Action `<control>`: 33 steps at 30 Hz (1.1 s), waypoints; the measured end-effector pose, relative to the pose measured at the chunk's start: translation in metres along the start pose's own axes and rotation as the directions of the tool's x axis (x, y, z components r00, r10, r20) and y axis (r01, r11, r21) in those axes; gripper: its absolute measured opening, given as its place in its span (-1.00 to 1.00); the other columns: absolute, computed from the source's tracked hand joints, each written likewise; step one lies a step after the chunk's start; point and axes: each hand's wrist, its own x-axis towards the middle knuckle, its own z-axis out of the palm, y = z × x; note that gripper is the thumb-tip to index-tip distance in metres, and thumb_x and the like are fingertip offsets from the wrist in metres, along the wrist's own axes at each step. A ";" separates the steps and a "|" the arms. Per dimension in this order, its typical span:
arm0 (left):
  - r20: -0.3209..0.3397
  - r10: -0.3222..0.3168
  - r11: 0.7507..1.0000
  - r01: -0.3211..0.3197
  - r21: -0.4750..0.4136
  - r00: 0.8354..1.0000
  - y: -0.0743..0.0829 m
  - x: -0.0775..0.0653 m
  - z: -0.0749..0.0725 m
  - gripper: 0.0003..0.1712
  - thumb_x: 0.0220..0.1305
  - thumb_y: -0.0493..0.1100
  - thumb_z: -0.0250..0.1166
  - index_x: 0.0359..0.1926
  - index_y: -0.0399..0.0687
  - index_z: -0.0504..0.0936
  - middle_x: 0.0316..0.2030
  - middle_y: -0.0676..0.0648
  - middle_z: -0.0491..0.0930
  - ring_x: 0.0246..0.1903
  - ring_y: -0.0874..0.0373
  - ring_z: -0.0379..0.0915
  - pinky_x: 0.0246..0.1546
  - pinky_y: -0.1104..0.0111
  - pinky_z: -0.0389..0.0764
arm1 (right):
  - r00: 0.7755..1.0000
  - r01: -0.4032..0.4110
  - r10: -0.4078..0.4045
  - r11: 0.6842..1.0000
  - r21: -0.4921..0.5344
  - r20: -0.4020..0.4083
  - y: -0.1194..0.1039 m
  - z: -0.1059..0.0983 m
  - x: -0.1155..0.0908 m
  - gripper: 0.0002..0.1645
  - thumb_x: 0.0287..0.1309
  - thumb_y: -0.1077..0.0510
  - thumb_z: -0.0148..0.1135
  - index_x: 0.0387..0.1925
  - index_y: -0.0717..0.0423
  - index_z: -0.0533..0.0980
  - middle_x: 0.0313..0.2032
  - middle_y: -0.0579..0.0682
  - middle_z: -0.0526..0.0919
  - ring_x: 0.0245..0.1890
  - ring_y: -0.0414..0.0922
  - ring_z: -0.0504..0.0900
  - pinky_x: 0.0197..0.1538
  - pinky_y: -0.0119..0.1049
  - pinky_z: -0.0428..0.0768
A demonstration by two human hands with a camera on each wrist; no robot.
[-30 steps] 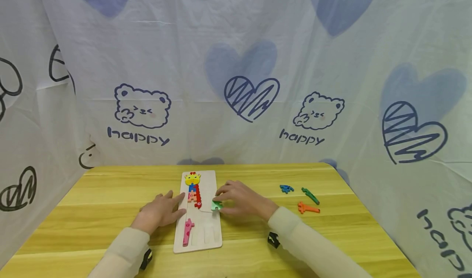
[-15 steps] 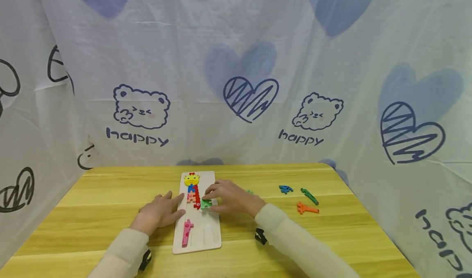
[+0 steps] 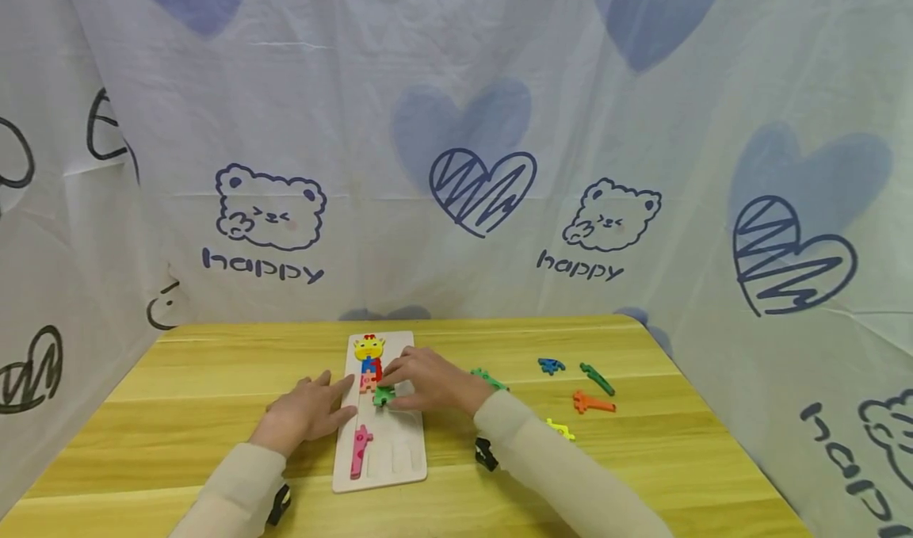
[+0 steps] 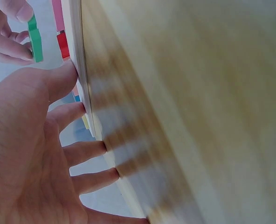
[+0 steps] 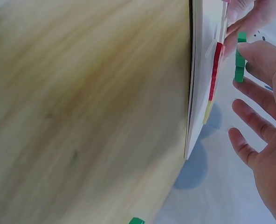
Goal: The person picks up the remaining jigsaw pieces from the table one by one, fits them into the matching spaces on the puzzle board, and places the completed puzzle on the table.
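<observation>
My right hand (image 3: 431,379) pinches a green puzzle piece (image 3: 383,396) between thumb and fingertips. In the right wrist view the green piece (image 5: 240,60) is held on edge above the board's face. The pale giraffe puzzle board (image 3: 399,348) lies lengthwise on the table. Set in it are a yellow giraffe head (image 3: 369,349), a blue piece (image 3: 369,365), a salmon piece (image 3: 368,382) and a red strip, partly hidden by my right fingers. Lower down on the board lies a pink leg piece (image 3: 360,451). My left hand (image 3: 303,415), fingers spread, rests at the board's left edge.
Loose on the wooden table (image 3: 214,387) to the right are a blue piece (image 3: 551,365), a dark green strip (image 3: 597,379) and an orange leg piece (image 3: 594,402). Nearer my right forearm lie another green piece (image 3: 488,378) and a yellow piece (image 3: 560,429), partly covered by the sleeve.
My right hand has carried the green piece leftward across the board, up to the salmon piece and red strip. Its arm has uncovered loose green and yellow pieces. My left hand stays put.
</observation>
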 end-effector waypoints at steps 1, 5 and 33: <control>0.001 -0.001 1.000 0.001 0.001 1.000 0.000 0.000 0.000 -0.21 0.46 0.27 0.16 0.56 0.07 0.29 0.51 -0.46 0.21 0.44 -0.60 0.13 0.08 -0.60 0.39 | 1.000 -0.006 0.006 1.000 0.007 0.006 -0.001 0.000 0.001 -0.56 0.34 -0.10 0.36 0.21 -0.20 0.66 0.19 -0.19 0.72 -0.01 -0.24 0.54 -0.04 -0.52 0.44; 0.004 -0.003 1.000 0.003 0.003 1.000 -0.002 -0.001 0.001 -0.21 0.47 0.27 0.16 0.56 0.07 0.28 0.51 -0.46 0.20 0.44 -0.60 0.13 0.07 -0.60 0.39 | 0.999 -0.029 0.028 0.999 0.022 0.030 -0.003 0.002 0.007 -0.55 0.34 -0.11 0.35 0.22 -0.21 0.65 0.20 -0.21 0.71 0.01 -0.24 0.54 -0.02 -0.51 0.46; 0.015 -0.001 1.000 0.000 0.011 1.000 -0.001 0.002 0.001 -0.23 0.49 0.26 0.13 0.57 0.08 0.28 0.52 -0.46 0.18 0.44 -0.61 0.11 0.06 -0.61 0.38 | 0.996 -0.043 0.044 0.999 -0.014 0.074 -0.017 0.014 0.023 -0.53 0.36 -0.12 0.33 0.26 -0.21 0.63 0.24 -0.25 0.69 0.07 -0.23 0.54 -0.05 -0.53 0.41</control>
